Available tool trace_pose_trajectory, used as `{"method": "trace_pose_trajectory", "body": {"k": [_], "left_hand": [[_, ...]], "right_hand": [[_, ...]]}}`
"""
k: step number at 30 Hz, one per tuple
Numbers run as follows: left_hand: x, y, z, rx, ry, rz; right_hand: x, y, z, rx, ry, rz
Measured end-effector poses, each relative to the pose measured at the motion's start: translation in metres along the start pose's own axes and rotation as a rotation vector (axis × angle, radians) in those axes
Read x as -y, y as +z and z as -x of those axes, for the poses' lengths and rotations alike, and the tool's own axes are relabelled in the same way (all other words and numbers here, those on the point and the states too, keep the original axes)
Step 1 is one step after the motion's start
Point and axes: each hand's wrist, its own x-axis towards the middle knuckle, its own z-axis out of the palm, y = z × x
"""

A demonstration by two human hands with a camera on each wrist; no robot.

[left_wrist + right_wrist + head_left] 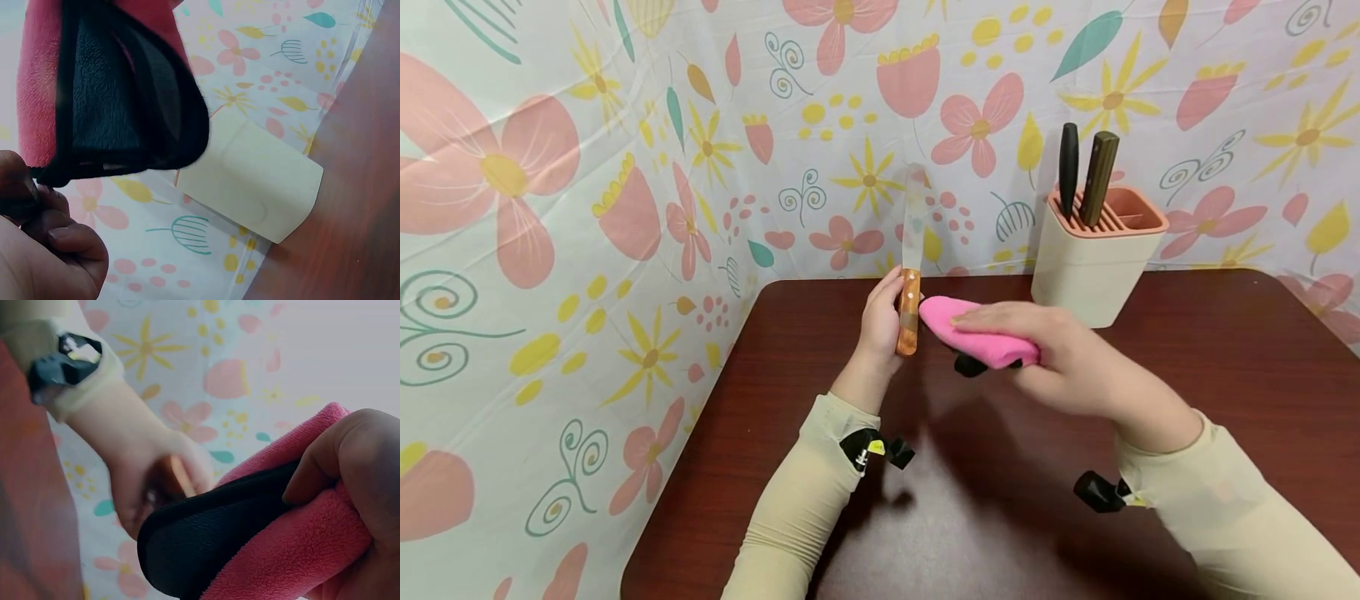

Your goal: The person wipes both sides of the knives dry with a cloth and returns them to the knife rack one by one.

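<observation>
My left hand [878,323] grips the wooden handle [909,310] of a knife, whose pale broad blade [914,218] points upward. Just right of that handle, my right hand [1071,360] holds a folded pink cloth [973,323], thumb below and fingers on top. A black, dark-edged part [206,534] of the cloth shows between its pink sides in the right wrist view. Seen from the left wrist, the cloth's black section [103,94] hangs in front of the curled left fingers [75,240] and covers most of the blade. Whether cloth and knife touch, I cannot tell.
A cream knife block [1086,271] with a salmon slotted top stands at the back right. It holds a black-handled knife [1068,171] and a brown-handled one [1099,179]. The dark wooden table [1232,358] meets a floral curtain [647,208] behind and at left.
</observation>
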Motion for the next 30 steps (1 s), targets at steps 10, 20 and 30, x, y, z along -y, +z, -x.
{"method": "trace_pose_trajectory", "body": {"k": [10, 20, 30], "left_hand": [[-0.001, -0.002, 0.003, 0.091, -0.011, -0.04], [0.003, 0.0, 0.005, 0.108, -0.039, -0.055], [0.004, 0.001, 0.003, 0.163, 0.019, -0.05]], "right_hand": [[-0.022, -0.026, -0.031, -0.098, 0.102, 0.139], [-0.043, -0.016, -0.063, -0.197, 0.228, 0.262], [-0.052, 0.029, -0.074, -0.111, 0.183, 0.224]]}}
